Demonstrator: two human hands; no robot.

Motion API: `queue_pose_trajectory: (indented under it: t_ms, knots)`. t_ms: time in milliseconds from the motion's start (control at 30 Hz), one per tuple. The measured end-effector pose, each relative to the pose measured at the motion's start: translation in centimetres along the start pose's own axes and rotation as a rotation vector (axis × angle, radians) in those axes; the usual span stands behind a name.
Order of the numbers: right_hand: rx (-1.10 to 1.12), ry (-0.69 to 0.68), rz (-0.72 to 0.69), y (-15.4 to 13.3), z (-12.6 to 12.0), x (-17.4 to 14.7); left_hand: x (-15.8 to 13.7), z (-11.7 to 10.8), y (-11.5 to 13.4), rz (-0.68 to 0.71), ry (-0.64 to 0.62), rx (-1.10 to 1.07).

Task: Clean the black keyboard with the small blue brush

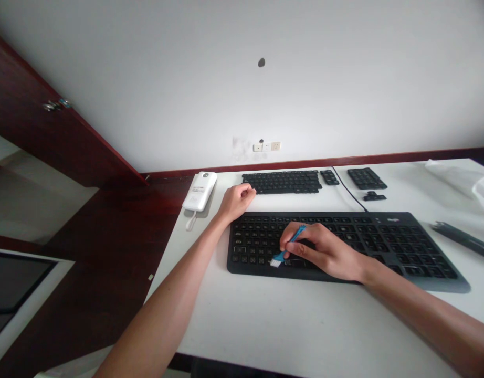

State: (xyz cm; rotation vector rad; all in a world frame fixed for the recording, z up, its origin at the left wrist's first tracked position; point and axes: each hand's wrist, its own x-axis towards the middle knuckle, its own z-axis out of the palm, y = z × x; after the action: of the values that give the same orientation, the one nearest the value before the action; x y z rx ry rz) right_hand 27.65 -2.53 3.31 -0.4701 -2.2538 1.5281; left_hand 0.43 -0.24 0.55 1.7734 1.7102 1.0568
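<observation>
Between the thumb and fingers of my right hand [323,249] is a small blue brush [279,259], its white bristles pointing down at the front row of a black keyboard [383,247]. The keyboard's keycaps are off, leaving bare key sockets in view. My left hand [238,201] is curled into a loose fist by the keyboard's back left corner, with nothing visible in it. Just beyond it lies a block of black keycaps [283,181] in rows.
Further right sit smaller keycap groups [329,177], a number-pad block [366,178] and arrow keys [374,196]. A cable [348,189] runs back from the keyboard. A white phone-shaped device [200,191] lies left, a black strip [464,239] and clear plastic bag [458,178] right.
</observation>
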Motion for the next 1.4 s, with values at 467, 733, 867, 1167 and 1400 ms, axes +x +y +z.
queue_pose_trajectory:
  t_ms: [467,733,867,1167,1400]
  knots:
    - [-0.182,-0.139,-0.199,-1.8,0.7,0.0,-0.1,-0.1,0.1,0.003,0.002,-0.006]
    - [-0.323,-0.160,-0.274,-3.1,1.3,-0.3,-0.1,0.0,-0.1,-0.007,-0.009,-0.030]
    - [-0.316,-0.203,-0.247,-3.1,1.7,-0.3,-0.1,0.0,-0.2,0.002,-0.011,-0.026]
    - [-0.299,-0.229,-0.215,-3.2,2.2,-0.4,-0.1,0.0,-0.2,0.022,-0.002,-0.021]
    - [-0.363,-0.067,-0.211,-2.4,0.5,-0.6,-0.1,-0.1,0.0,0.007,-0.008,-0.008]
